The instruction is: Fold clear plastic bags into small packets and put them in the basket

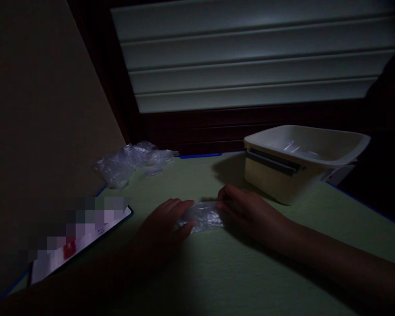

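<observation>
A crinkled clear plastic piece (206, 216) lies on the green tabletop (250, 272) between my two hands. My left hand (167, 221) grips its left end, with the thumb below and the fingers above. At the right end, the bent fingers of my right hand (242, 206) are closed on the plastic. The dim light hides the fingertips of my right hand in part.
A cream bin (270, 177) with clear plastic inside stands at the back right. Crumpled clear plastic (128, 162) lies at the back left. A lit screen (82, 245), partly pixelated, is at the left edge. Behind the table is a slatted panel (250, 57).
</observation>
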Tool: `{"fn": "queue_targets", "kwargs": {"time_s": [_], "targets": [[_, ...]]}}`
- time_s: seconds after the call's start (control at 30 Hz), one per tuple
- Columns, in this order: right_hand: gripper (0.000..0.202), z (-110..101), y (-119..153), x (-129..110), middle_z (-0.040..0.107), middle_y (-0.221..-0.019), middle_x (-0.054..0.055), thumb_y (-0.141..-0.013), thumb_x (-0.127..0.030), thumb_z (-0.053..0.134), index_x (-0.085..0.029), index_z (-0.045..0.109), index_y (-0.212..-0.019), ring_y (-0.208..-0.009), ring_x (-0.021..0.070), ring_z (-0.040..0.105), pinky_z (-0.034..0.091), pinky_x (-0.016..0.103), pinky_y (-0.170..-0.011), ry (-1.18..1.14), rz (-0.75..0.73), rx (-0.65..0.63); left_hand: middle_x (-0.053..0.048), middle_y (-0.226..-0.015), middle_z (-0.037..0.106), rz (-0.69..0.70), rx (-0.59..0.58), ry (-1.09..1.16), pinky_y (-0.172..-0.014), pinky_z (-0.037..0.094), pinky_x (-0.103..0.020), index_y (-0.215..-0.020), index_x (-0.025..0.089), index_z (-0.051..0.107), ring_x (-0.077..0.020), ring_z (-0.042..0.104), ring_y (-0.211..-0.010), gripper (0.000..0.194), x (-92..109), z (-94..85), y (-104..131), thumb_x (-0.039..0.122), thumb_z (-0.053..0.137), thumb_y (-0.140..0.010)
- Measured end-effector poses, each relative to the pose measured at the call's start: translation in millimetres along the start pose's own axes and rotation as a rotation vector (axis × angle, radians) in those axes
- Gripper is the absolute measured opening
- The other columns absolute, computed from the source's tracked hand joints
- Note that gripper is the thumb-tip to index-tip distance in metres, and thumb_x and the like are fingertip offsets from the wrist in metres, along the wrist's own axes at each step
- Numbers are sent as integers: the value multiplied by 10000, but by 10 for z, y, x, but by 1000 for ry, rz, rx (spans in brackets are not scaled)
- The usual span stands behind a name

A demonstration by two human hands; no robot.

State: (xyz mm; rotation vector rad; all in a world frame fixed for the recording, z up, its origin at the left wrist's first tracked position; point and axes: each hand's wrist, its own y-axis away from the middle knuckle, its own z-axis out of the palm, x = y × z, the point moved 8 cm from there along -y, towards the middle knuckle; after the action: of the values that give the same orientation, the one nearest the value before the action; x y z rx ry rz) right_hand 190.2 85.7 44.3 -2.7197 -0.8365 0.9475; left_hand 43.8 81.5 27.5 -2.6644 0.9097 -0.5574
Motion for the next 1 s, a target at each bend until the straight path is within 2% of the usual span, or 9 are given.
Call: {"fn": "queue_targets", "kwargs": {"time_s": [0.13, 0.27, 0.4, 0.53, 0.67, 0.83, 1.0], "targets": [[199, 25, 9, 8, 644, -904, 82, -806, -229, 564, -161, 531, -990, -789, 197, 598, 440, 288, -671, 15, 17, -33, -51, -949, 598, 13, -2, 4, -794, 470, -336, -1095, 178, 532, -196, 559, -855, 263, 19, -8, -5, 254, 457, -855], [205, 52, 7, -23, 660, -936, 71, -789, -175, 574, -160, 580, -993, -832, 187, 611, 442, 275, -709, 35, -35, -46, -51, -934, 603, 10, 1, -1, -799, 464, -338, -1088, 172, 537, -197, 561, -856, 261, 16, -1, 0, 231, 446, -851], [191, 76, 4, -40, 667, -913, 64, -790, -182, 584, -161, 615, -977, -810, 171, 615, 431, 256, -709, 68, -69, -73, -52, -930, 612, 15, 0, -10, -801, 456, -344, -1084, 175, 542, -200, 560, -862, 258, -2, 16, 6, 234, 442, -854], [149, 100, -8, -47, 659, -815, 45, -794, -155, 566, -166, 640, -923, -716, 149, 600, 403, 227, -628, 101, -62, -105, -37, -891, 606, 28, -20, 11, -769, 447, -324, -1042, 181, 557, -188, 552, -822, 223, -2, 25, -4, 210, 454, -847], [86, 101, -16, -42, 635, -725, 38, -778, -132, 568, -154, 645, -809, -622, 137, 568, 365, 218, -553, 146, -32, -103, -19, -821, 589, 61, -58, 68, -712, 429, -304, -919, 187, 586, -175, 536, -778, 173, 31, 37, -17, 200, 422, -865], [131, 111, -3, -72, 637, -783, 46, -773, -185, 602, -157, 634, -897, -689, 154, 576, 382, 233, -605, 125, -70, -128, -17, -791, 567, 65, -54, 114, -682, 409, -289, -849, 184, 588, -166, 521, -753, 179, 44, 22, -19, 186, 409, -862], [87, 116, -3, -106, 608, -732, 36, -774, -101, 548, -148, 621, -786, -651, 137, 553, 374, 221, -586, 133, -112, -129, -23, -818, 567, 107, -62, 165, -698, 414, -282, -818, 172, 553, -161, 513, -774, 162, 90, 14, -19, 131, 396, -833]]}}
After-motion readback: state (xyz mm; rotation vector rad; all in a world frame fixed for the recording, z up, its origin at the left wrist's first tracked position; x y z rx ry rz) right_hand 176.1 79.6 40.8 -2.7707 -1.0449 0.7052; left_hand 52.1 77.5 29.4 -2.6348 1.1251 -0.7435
